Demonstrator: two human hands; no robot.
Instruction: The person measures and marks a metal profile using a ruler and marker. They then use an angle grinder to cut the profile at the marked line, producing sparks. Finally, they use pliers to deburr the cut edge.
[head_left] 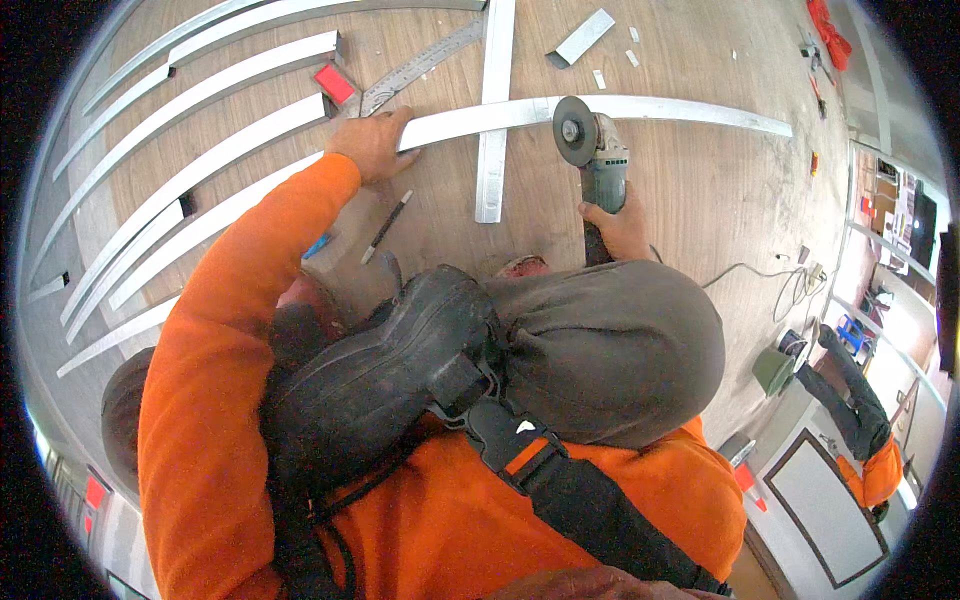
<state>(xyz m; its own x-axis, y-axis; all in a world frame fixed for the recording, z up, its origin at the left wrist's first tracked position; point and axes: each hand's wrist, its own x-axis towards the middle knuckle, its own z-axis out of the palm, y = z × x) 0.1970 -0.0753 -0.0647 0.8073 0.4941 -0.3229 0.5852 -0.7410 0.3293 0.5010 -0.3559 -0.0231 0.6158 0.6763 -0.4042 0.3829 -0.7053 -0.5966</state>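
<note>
**Thin metal strip under one hand, angle grinder in the other**

Far left there's a bunch of pale metal strips [290,122] laid out on the wood-look floor [690,200]. Next is a red block [335,84], then the left hand [372,145], straddling the long strip [460,123] with fingers and thumb to either side. A metal ruler [425,65] lies beyond it, a pen [387,228] on the near side.

The long strip runs off rightward, over a crosspiece [490,185]. I'd guess it's light, stiff lengthwise but easy to dent, slippery, and sharp at the ends. Best hold imo: press down on the flat face near the crosspiece, well clear of the disc.

Right of that, the grinder [604,175] has its disc right by the strip; can't tell if they touch. The right hand [625,228] is wrapped round its body, sensible since it's probably head-heavy. A cord [735,268] trails further right.
</note>
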